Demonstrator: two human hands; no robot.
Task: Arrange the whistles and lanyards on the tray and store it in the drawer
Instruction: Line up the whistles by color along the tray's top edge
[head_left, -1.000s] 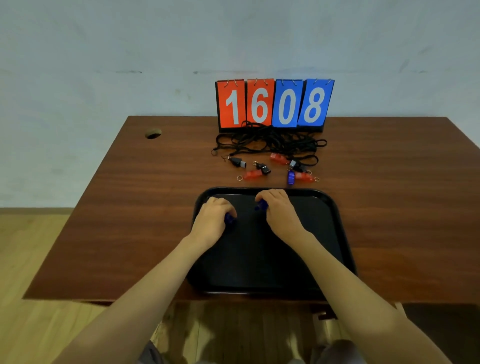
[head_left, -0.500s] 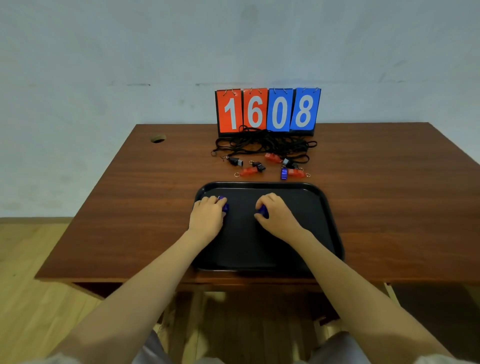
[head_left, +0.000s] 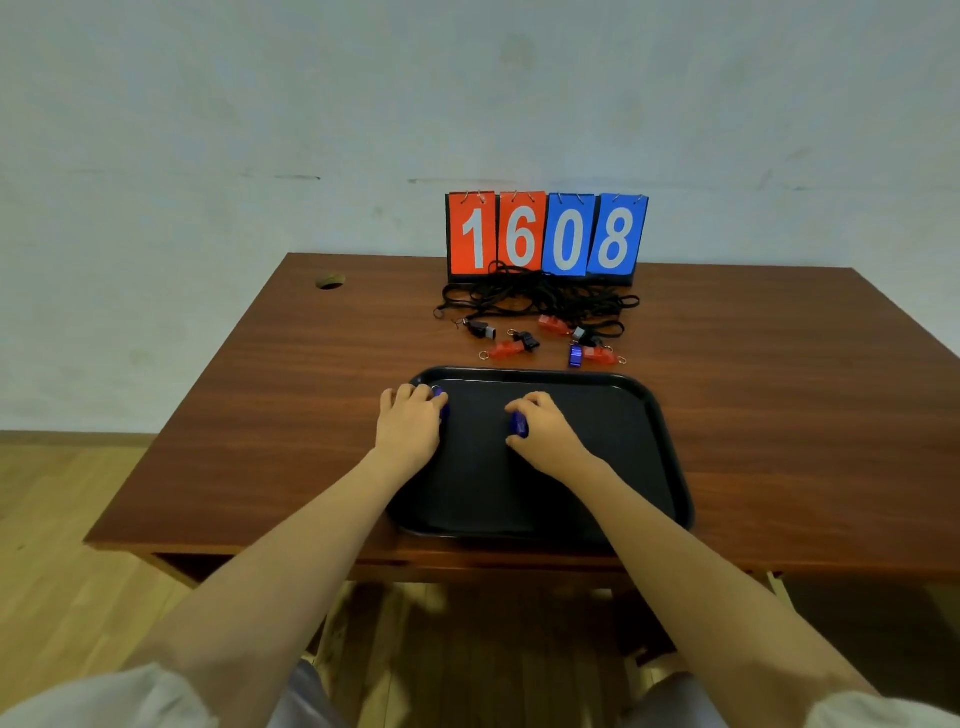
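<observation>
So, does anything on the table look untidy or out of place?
Yes. The black lanyards lie in one tangled heap in front of the number cards, and several whistles are scattered beside them, some touching the cords. The tray sits straight. Nothing looks broken or spilled.

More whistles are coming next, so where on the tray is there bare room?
Tray: bare right of the right hand, between it and the left hand, and along the near rim. Crowded behind: whistles and lanyards before the scoreboard.
</observation>
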